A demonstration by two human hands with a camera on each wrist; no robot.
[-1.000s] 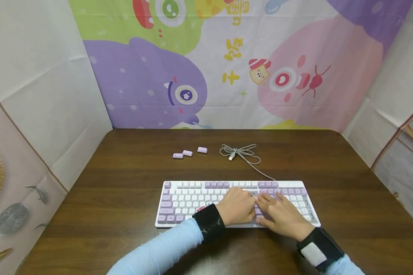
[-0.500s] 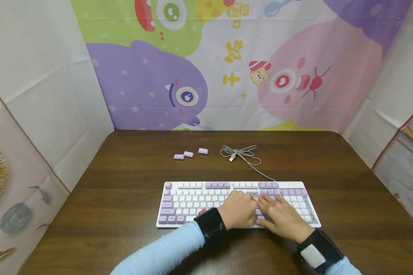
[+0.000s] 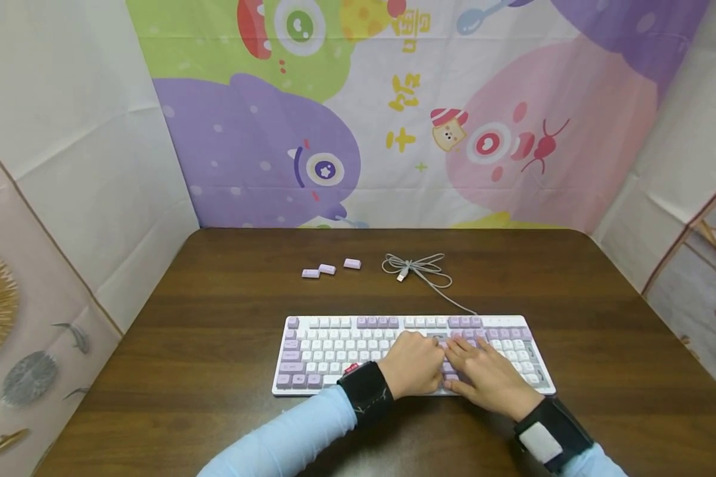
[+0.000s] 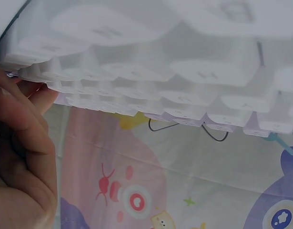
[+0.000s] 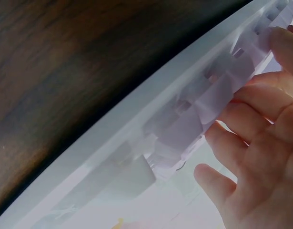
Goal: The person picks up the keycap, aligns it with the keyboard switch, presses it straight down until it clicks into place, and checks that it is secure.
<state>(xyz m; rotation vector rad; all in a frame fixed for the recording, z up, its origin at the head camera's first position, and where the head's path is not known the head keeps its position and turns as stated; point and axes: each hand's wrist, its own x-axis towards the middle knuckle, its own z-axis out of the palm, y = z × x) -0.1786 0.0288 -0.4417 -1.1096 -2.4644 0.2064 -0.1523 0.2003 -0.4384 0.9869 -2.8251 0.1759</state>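
Three loose lilac keycaps [image 3: 327, 269] lying beyond keyboard [image 3: 346, 354], behind its left half; oblong, smooth, plastic-looking. Keyboard itself sitting right under both hands on brown wood-grain surface [image 3: 233, 318], long axis running left-right, keys [image 3: 331, 334] looking blocky, white and lilac. Left hand [image 3: 414, 364] resting over keyboard's middle, nearer those keycaps; fingers [image 4: 29, 119] sitting curled, honestly can't tell if pinching anything. Thin grey cable [image 3: 417, 265] lying looped behind keyboard. Right hand [image 3: 492, 374] resting on keyboard's right half, fingers lying relaxed, gripping nothing visible.
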